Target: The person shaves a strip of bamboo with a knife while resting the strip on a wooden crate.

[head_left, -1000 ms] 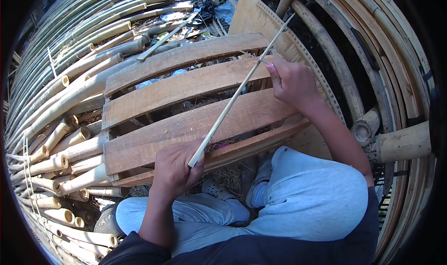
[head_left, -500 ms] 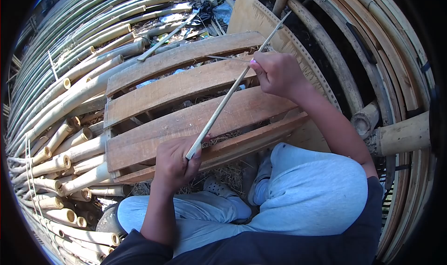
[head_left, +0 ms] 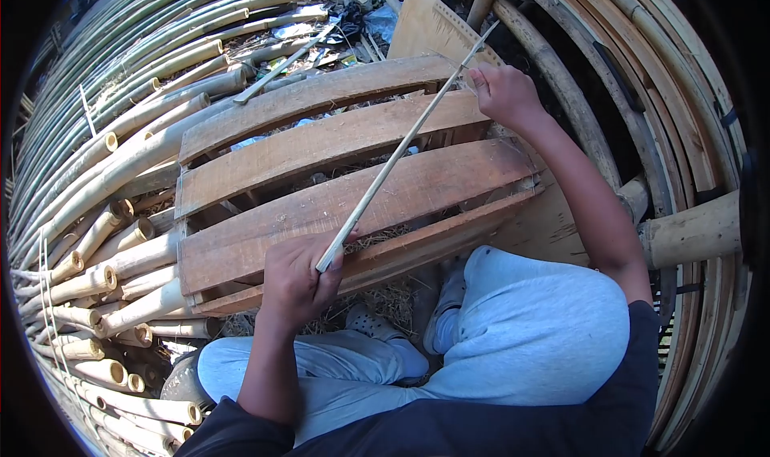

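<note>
A long, thin bamboo strip (head_left: pixel 391 162) slants up from lower left to upper right over the slatted wooden bench (head_left: pixel 321 144). My left hand (head_left: pixel 301 279) is closed around its near end, at the bench's front edge. Up by the far part of the strip, my right hand (head_left: pixel 507 94) is closed in a fist against it. A slim dark knife blade showed from this fist a moment ago; at this angle the blade is mostly hidden. The far tip of the strip sticks out past my right hand.
Cut bamboo poles (head_left: pixel 120 184) lie stacked along the left. A wooden board (head_left: pixel 433 24) with a row of holes leans beyond the bench. A thick bamboo post (head_left: pixel 694 231) and curved-looking poles (head_left: pixel 561 80) stand at the right. My bent legs (head_left: pixel 529 329) are below the bench.
My right hand has slid up and right along the strip, toward its far tip, and the blade no longer shows clearly. My left hand keeps its grip, almost unmoved.
</note>
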A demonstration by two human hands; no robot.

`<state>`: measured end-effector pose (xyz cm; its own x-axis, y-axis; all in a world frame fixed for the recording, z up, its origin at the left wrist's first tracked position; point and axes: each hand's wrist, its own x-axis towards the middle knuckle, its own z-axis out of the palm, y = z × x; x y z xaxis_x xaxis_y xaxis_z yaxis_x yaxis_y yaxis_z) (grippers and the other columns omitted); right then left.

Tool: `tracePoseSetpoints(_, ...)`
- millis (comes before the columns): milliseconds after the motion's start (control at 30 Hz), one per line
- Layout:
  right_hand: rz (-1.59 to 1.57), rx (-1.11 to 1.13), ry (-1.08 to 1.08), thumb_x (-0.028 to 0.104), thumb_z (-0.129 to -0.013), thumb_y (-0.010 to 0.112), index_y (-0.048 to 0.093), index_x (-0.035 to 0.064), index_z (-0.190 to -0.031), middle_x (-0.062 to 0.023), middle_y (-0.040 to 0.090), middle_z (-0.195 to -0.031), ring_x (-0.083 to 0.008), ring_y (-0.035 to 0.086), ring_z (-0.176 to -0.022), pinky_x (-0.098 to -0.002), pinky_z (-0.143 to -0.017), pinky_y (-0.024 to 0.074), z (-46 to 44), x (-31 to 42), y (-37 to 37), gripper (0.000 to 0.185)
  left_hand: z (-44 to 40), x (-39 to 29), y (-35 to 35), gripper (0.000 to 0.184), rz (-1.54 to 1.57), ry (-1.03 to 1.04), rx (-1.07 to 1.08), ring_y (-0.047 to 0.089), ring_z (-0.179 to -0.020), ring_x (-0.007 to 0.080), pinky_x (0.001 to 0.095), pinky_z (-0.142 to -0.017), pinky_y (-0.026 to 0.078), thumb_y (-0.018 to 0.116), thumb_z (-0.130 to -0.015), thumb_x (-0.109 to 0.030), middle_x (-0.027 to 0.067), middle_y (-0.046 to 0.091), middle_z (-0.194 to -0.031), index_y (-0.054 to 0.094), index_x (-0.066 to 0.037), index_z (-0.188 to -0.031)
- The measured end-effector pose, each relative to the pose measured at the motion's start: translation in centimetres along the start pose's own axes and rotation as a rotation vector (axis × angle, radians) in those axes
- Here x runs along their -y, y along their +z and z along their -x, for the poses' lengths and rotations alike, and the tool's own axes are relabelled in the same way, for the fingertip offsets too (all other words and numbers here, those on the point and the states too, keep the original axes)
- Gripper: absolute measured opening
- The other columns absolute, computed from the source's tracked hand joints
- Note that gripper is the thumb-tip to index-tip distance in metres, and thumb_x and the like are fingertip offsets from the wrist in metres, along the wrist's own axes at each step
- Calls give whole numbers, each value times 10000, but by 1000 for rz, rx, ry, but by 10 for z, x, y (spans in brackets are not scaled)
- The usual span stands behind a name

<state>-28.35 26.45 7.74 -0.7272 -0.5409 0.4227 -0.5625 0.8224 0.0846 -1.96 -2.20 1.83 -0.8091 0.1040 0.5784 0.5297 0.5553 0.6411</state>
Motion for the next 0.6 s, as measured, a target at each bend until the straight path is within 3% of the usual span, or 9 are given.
tracePoseSetpoints(67, 1, 18, 22, 261, -991, 559, 627, 63, -854, -174, 615, -606, -368, 669, -612, -472, -552, 529, 8, 22, -8, 250, -1, -2, -1, 217, 11, -40, 11, 745, -787, 287, 371, -702, 580, 539, -969, -81, 128, 751, -950, 717, -7, -1068)
tracePoseSetpoints(133, -232, 1, -318, 254, -991, 564, 650, 58, -879, -190, 638, -638, -365, 681, -634, -463, -556, 544, 30, 71, -26, 242, -3, 0, -1, 222, 32, -39, -3, 749, -804, 285, 371, -713, 580, 531, -980, -88, 129, 755, -958, 718, -5, -1066)
tracePoseSetpoints(267, -256, -63, -299, 257, -993, 563, 641, 60, -860, -190, 639, -641, -371, 675, -627, -474, -564, 543, 15, 32, -4, 250, -2, -5, -1, 274, 87, -125, -24, 756, -861, 287, 362, -770, 582, 488, -1021, -127, 134, 762, -970, 722, 8, -1072)
tracePoseSetpoints(333, -142, -55, -47, 255, -986, 570, 588, 66, -801, -177, 613, -619, -374, 663, -618, -481, -563, 526, -2, 1, 8, 265, 0, -1, 1, 301, 146, -192, -31, 756, -870, 288, 356, -782, 579, 470, -1032, -145, 141, 762, -963, 724, 11, -1075)
tracePoseSetpoints(467, -76, 44, -52, 259, -989, 569, 589, 67, -812, -181, 609, -613, -372, 662, -611, -482, -557, 521, 13, 45, -3, 262, 9, 5, 12, 357, 325, -252, -110, 756, -917, 277, 325, -814, 569, 434, -1051, -186, 167, 760, -970, 730, 11, -1084)
tracePoseSetpoints(500, -181, 34, -198, 259, -989, 568, 614, 64, -818, -188, 619, -625, -370, 663, -611, -481, -557, 524, 24, 65, -8, 264, 7, 4, 15, 357, 326, -248, -112, 756, -917, 277, 325, -814, 569, 434, -1051, -186, 167, 760, -970, 730, 11, -1084)
tracePoseSetpoints(533, -287, 25, -344, 258, -990, 568, 640, 61, -824, -195, 629, -637, -369, 665, -612, -480, -557, 528, 28, 74, -11, 267, 6, 4, 18, 349, 312, -245, -174, 740, -830, 265, 321, -755, 555, 444, -1048, -189, 147, 750, -899, 726, 10, -1099)
tracePoseSetpoints(600, -265, 47, -327, 258, -988, 578, 646, 58, -809, -190, 628, -630, -371, 655, -597, -479, -568, 527, 19, 57, -7, 277, 6, 2, 16, 342, 298, -255, -223, 723, -744, 252, 317, -696, 541, 454, -1045, -192, 127, 741, -828, 722, 9, -1115)
